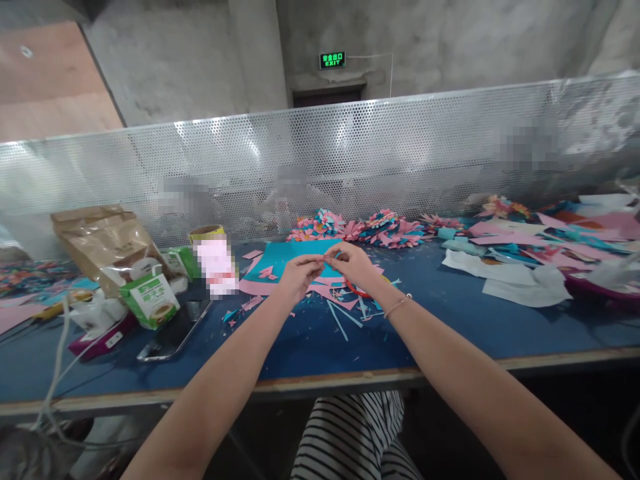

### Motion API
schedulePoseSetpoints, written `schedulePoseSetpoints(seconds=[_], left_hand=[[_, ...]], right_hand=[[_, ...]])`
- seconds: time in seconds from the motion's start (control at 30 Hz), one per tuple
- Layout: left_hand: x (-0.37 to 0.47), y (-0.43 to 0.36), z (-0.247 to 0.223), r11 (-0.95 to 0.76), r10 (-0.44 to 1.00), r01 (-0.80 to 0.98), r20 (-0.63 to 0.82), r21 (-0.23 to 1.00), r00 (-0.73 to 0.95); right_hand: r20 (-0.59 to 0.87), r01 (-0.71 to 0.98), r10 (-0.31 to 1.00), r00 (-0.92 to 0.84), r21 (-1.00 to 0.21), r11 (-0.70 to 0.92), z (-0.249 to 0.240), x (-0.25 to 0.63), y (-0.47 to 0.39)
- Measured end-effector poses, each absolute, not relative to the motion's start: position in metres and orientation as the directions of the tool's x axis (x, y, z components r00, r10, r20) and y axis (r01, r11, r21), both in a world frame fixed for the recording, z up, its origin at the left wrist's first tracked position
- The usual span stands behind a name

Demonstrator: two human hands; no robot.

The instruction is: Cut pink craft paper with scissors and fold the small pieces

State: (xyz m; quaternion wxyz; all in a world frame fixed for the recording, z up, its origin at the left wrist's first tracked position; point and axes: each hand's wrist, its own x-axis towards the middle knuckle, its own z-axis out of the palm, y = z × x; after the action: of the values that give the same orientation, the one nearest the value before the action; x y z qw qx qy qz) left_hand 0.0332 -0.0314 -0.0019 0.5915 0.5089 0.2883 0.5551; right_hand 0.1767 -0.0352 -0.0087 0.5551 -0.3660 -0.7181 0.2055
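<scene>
Left hand [301, 273] and right hand [353, 262]: fingertips pinched narrow, close together; contents too small to tell. Below both hands: blue sheet [277, 253], pink scraps [269, 273]. Beyond: pompoms [393, 231].

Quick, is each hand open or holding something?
Left hand: pinched closed; anything held is too small to tell.
Right hand: pinched closed; anything held is unclear.

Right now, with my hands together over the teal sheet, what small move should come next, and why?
I'd probably tilt your right hand slightly back for a look: it meets your left hand over the teal sheet, and anything pinched between them is too small and covered to make out.
</scene>
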Motion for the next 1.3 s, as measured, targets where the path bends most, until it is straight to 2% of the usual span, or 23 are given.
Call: schedulePoseSetpoints(seconds=[0.1,0.2,0.3,0.4,0.47,0.53,0.63,0.7,0.97,1.3], left_hand=[[0.033,-0.033,0.001,-0.118,0.943,-0.397,0.228,0.91,0.242],[0.033,-0.034,0.003,-0.109,0.944,-0.413,0.225,0.904,0.243],[0.033,-0.033,0.002,-0.093,0.941,-0.389,0.209,0.917,0.266],[0.032,-0.034,0.002,-0.052,0.94,-0.338,0.16,0.94,0.3],[0.032,-0.034,0.002,-0.064,0.943,-0.304,0.157,0.95,0.294],[0.031,-0.034,0.002,-0.096,0.943,-0.289,0.18,0.953,0.281],[0.031,-0.034,0.002,-0.119,0.943,-0.308,0.204,0.944,0.262],[0.031,-0.034,0.002,-0.11,0.947,-0.339,0.202,0.934,0.249],[0.03,-0.031,0.0,-0.098,0.944,-0.395,0.211,0.914,0.253],[0.032,-0.035,0.001,-0.137,0.938,-0.366,0.24,0.92,0.251]], right_hand=[[0.675,0.296,0.733,-0.083,-0.686,0.665,-0.011,0.179,-0.03],[0.74,0.343,0.665,-0.101,-0.602,0.722,-0.01,0.18,-0.031],[0.788,0.38,0.596,-0.154,-0.51,0.772,-0.006,0.181,-0.035],[0.806,0.381,0.572,-0.152,-0.486,0.786,-0.005,0.181,-0.037],[0.795,0.372,0.596,-0.119,-0.521,0.769,-0.007,0.181,-0.035],[0.75,0.316,0.657,-0.077,-0.606,0.73,-0.009,0.18,-0.032],[0.666,0.205,0.745,-0.045,-0.723,0.659,-0.013,0.18,-0.027],[0.633,0.166,0.772,-0.061,-0.756,0.633,-0.014,0.179,-0.026],[0.602,0.065,0.785,-0.143,-0.786,0.615,-0.011,0.178,-0.029],[0.603,0.113,0.789,-0.118,-0.781,0.614,-0.013,0.178,-0.027]])
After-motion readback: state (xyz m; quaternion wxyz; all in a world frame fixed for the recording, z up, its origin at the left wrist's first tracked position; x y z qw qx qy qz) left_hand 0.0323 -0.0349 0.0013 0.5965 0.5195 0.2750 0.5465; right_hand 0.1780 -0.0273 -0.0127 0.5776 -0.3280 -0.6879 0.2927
